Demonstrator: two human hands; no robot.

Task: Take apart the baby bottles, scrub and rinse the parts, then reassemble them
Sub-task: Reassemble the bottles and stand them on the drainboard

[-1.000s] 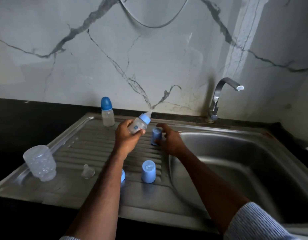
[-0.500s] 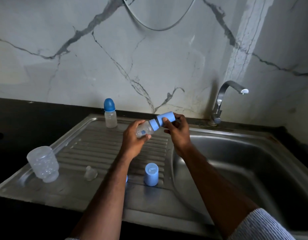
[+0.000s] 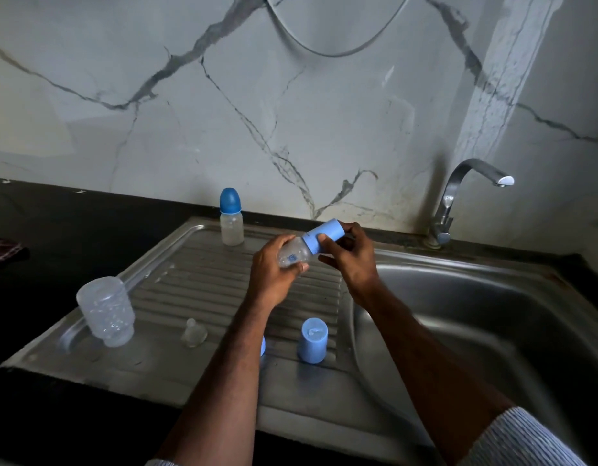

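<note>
while the left hand (image 3: 274, 274) grips the clear body of a small baby bottle (image 3: 292, 255) above the draining board (image 3: 196, 280), the right hand (image 3: 349, 253) has its fingers curled round the light blue cap (image 3: 324, 234) that sits on the bottle's top. the bottle is tilted, with the cap end pointing up and to the right, toward the sink basin (image 3: 475, 314). it touches nothing except the 2 hands.

i judge that the step in hand is reassembly: the cap looks already seated on the neck, and the hand is pressing or turning it home. i cannot tell if it is fully closed.

on the draining board 1 finished bottle (image 3: 231, 218) with a darker blue dome cap stands upright near the wall. a bigger clear bottle body (image 3: 106, 311) stands mouth down at the left, a clear teat (image 3: 193, 332) lies near it, and a second light blue cap (image 3: 313, 339) stands just beside the basin edge. a small blue part (image 3: 263, 345) shows behind the left forearm, mostly hidden. the tap (image 3: 458, 200) is not running.

the next move, i think, calls for a firm hold on the wet body while the cap is pushed straight, then for setting this bottle upright on the board. after that the big bottle body, the teat and the loose cap are left to join.
</note>
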